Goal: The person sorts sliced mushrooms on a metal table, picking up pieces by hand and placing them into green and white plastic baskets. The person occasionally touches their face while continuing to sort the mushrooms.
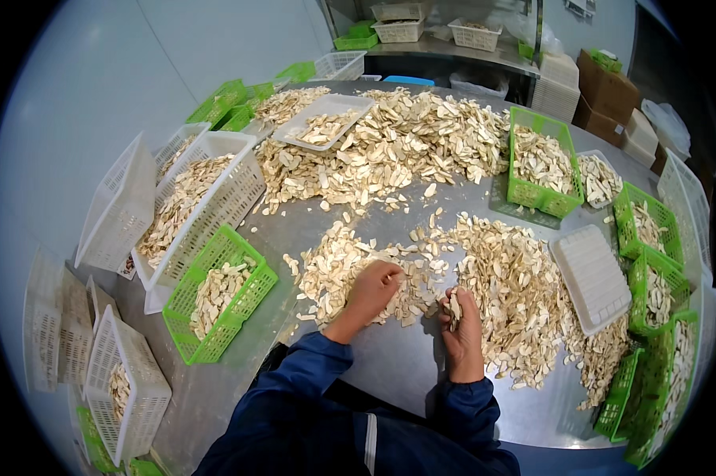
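Observation:
Pale dried slices lie in heaps on a steel table point(388, 357). My left hand point(374, 290) is over the right part of the near-left heap point(328, 268), its thumb and forefinger together; whether a slice is between them I cannot tell. My right hand point(464, 327) is raised at the left edge of the near-right heap point(512, 291), its fingers closed around a few slices point(453, 308). Between my hands, more small slices are scattered on the metal. A larger heap point(388, 154) spreads across the far side, with a white tray point(361, 113) of slices resting on it.
Green plastic baskets of slices stand at the left point(230, 339), at the far right point(545, 199) and along the right edge point(658, 256). White perforated baskets point(215, 214) line the left side. An upturned white tray point(591, 279) lies on the right heap. Cardboard boxes point(608, 83) stand beyond the table.

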A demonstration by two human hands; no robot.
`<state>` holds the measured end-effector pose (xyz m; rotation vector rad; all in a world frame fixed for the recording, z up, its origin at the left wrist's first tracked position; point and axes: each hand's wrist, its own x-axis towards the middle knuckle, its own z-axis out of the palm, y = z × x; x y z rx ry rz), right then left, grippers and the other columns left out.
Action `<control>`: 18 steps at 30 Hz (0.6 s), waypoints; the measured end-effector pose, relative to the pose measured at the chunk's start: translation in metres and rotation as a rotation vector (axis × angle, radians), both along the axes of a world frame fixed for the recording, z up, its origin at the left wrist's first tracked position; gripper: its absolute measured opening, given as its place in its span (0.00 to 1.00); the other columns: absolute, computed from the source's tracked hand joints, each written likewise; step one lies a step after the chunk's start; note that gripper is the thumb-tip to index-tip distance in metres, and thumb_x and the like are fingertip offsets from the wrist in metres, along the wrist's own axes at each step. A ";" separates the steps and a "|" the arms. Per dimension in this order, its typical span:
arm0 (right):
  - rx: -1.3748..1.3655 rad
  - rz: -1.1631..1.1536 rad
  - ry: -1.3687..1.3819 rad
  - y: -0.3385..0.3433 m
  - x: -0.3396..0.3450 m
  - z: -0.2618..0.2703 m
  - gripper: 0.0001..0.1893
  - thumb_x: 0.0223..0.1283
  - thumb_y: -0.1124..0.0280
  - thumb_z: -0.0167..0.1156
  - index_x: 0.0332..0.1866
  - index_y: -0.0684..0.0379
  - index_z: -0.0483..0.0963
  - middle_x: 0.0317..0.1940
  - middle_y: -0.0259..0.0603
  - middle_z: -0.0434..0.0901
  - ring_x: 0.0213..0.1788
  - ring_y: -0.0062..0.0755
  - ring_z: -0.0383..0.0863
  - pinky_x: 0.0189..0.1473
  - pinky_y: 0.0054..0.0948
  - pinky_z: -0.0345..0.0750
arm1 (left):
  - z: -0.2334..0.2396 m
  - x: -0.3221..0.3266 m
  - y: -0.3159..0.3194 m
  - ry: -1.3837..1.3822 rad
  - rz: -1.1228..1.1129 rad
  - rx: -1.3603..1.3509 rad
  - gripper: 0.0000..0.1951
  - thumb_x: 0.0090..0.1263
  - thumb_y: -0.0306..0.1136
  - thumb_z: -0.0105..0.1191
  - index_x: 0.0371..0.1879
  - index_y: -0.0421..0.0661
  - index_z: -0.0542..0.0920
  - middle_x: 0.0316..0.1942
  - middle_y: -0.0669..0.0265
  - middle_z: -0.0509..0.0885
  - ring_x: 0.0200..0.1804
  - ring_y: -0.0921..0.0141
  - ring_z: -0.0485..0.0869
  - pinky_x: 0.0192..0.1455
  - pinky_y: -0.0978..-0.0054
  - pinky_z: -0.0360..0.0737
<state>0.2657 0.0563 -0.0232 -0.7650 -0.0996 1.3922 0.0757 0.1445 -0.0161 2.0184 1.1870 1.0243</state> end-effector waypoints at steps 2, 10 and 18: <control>-0.011 0.003 0.000 -0.002 -0.002 0.002 0.08 0.66 0.64 0.59 0.41 0.55 0.73 0.33 0.31 0.78 0.34 0.19 0.78 0.25 0.16 0.69 | -0.002 -0.016 0.004 -0.463 0.044 -0.564 0.09 0.69 0.32 0.53 0.44 0.42 0.80 0.36 0.67 0.79 0.38 0.75 0.77 0.41 0.75 0.76; -0.001 0.022 0.001 0.000 -0.005 0.003 0.08 0.66 0.64 0.59 0.41 0.56 0.73 0.32 0.32 0.78 0.31 0.19 0.77 0.25 0.17 0.70 | 0.011 -0.011 -0.025 0.572 -0.007 0.004 0.14 0.61 0.42 0.59 0.37 0.45 0.84 0.33 0.56 0.84 0.37 0.53 0.83 0.35 0.60 0.78; -0.035 0.020 -0.012 0.000 -0.003 -0.001 0.08 0.66 0.64 0.58 0.42 0.55 0.72 0.32 0.32 0.77 0.32 0.20 0.77 0.25 0.17 0.69 | 0.004 -0.033 -0.016 -0.351 -0.100 -0.683 0.08 0.69 0.34 0.50 0.35 0.44 0.80 0.24 0.72 0.77 0.23 0.79 0.73 0.24 0.79 0.69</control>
